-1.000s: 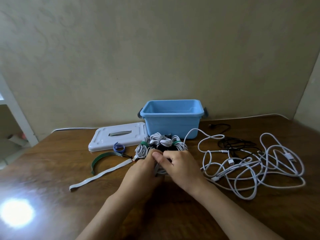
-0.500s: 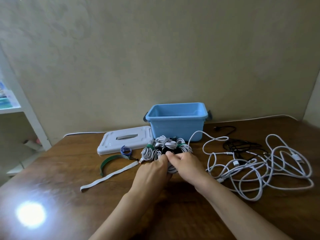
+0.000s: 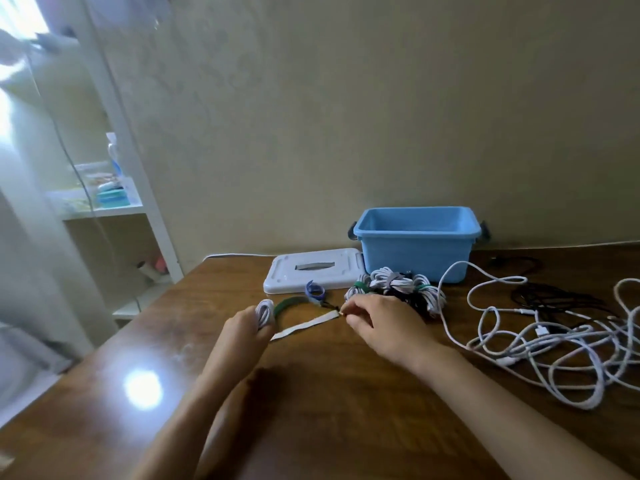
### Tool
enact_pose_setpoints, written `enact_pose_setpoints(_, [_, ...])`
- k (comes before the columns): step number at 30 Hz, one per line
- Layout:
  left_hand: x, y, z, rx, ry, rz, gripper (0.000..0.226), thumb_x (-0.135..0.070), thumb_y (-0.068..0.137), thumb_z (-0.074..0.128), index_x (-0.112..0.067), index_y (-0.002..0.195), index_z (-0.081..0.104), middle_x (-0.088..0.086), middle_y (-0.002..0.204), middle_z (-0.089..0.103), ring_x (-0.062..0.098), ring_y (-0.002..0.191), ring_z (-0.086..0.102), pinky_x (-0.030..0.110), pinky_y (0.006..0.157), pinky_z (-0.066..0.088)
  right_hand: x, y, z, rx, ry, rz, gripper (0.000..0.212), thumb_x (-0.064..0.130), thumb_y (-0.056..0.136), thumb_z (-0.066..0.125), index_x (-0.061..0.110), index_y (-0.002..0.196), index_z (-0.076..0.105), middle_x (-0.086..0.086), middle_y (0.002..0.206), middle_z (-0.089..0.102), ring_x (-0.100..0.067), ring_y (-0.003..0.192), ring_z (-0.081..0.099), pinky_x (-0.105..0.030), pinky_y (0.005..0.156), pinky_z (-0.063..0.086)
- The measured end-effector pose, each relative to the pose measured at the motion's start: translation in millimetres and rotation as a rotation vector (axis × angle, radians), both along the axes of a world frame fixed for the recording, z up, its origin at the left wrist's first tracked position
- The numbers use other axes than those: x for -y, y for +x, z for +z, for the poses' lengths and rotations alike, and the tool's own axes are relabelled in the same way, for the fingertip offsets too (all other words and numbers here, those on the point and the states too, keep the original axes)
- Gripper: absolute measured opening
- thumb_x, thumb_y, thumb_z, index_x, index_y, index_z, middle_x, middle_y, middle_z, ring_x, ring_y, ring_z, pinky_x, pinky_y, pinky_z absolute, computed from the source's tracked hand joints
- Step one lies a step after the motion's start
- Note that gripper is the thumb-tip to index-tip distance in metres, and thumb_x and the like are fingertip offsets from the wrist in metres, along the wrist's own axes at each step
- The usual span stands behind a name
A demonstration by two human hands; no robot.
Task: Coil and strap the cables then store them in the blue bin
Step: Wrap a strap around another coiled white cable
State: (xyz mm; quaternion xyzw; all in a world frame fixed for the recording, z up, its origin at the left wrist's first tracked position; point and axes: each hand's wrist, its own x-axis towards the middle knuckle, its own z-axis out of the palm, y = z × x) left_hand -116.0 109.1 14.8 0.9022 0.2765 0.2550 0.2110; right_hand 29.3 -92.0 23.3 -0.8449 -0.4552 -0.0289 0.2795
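Meanwhile the left hand (image 3: 247, 329) had its fingers (image 3: 264, 331) curled round a small white coil (image 3: 265, 311) of cable, held upright just above the tabletop (image 3: 311, 410). The right hand (image 3: 382, 323) rested knuckles-up, thumb and forefinger pinching the near end of a grey strap (image 3: 304, 326) that lay flat on the wood between the two hands. A green strap (image 3: 289, 304) curved just behind the grey one, and a small blue strap (image 3: 314, 291) sat beside the white lid (image 3: 313, 273).

Behind the right hand lay a bundle of strapped cables (image 3: 398, 287), white with some black, touching the front foot of the blue bin (image 3: 417, 242), which stood open against the wall. To the right, loose white cables (image 3: 554, 341) sprawled in wide loops over a tangle of black cable (image 3: 554, 296), reaching to the picture's right edge.

The tabletop's left edge ran diagonally near the left hand; the wood in front of both forearms lay bare, with a bright glare spot (image 3: 142, 389) on it.
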Motion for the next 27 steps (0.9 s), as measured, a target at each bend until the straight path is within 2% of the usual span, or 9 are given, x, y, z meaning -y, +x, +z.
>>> enact_pose_setpoints(4, [-16,-24,-16,0.115,-0.093,0.038,0.039,-0.015,0.095,0.059,-0.019,0.061,0.041,-0.010,0.052,0.043,0.007,0.050,0.037,0.023,0.048,0.030,-49,-12,-10,0.023,-0.114,0.068,0.034,0.038,0.102,0.055,0.036,0.135,0.059,0.010,0.142,0.058,-0.017,0.127,0.056,-0.037,0.103,0.048])
enact_pose_setpoints(8, [-23,-28,-22,0.243,-0.190,0.032,0.036,-0.014,0.093,0.057,-0.015,0.062,0.041,-0.003,0.054,0.045,0.012,0.052,0.038,0.025,0.049,0.032,-86,-20,-16,0.027,-0.174,0.080,0.038,0.036,0.101,0.057,0.035,0.139,0.056,0.006,0.142,0.059,-0.020,0.128,0.057,-0.037,0.101,0.048])
enact_pose_setpoints(10, [-27,-29,-23,0.294,-0.273,0.042,0.035,-0.014,0.093,0.057,-0.014,0.062,0.041,0.000,0.053,0.044,0.015,0.051,0.040,0.033,0.052,0.036,-98,-21,-20,0.053,-0.208,0.079,0.038,0.033,0.101,0.060,0.034,0.138,0.058,0.006,0.139,0.062,-0.021,0.126,0.058,-0.037,0.099,0.049])
enact_pose_setpoints(14, [-30,-32,-24,0.361,-0.420,0.026,0.031,-0.013,0.096,0.057,-0.011,0.067,0.046,0.003,0.053,0.045,0.015,0.046,0.043,0.032,0.047,0.040,-106,-17,-22,0.014,-0.221,0.074,0.026,0.030,0.098,0.065,0.034,0.123,0.068,0.007,0.127,0.063,-0.019,0.115,0.061,-0.034,0.091,0.048])
enact_pose_setpoints(19, [-29,-33,-24,0.388,-0.442,-0.021,0.031,-0.013,0.097,0.058,-0.012,0.069,0.046,0.002,0.054,0.046,0.015,0.046,0.044,0.031,0.045,0.040,-88,-17,-11,-0.059,-0.217,0.150,0.012,0.029,0.093,0.068,0.037,0.100,0.073,0.013,0.102,0.063,-0.010,0.098,0.059,-0.036,0.090,0.052])
enact_pose_setpoints(24, [-18,-32,-18,0.360,-0.495,-0.088,0.035,-0.020,0.098,0.061,-0.015,0.069,0.044,-0.007,0.048,0.043,0.012,0.043,0.041,0.032,0.045,0.039,-45,-16,5,-0.126,-0.090,0.145,0.011,0.025,0.088,0.069,0.035,0.087,0.068,0.014,0.086,0.063,-0.003,0.082,0.058,-0.022,0.074,0.048])
enact_pose_setpoints(27, [5,-15,-5,0.300,-0.623,-0.233,0.028,-0.027,0.098,0.062,-0.014,0.078,0.048,-0.005,0.053,0.044,0.012,0.044,0.040,0.029,0.044,0.037,-9,-8,15,-0.232,0.088,0.064,0.009,0.023,0.092,0.068,0.029,0.085,0.065,0.008,0.083,0.069,-0.006,0.079,0.064,-0.024,0.072,0.050])
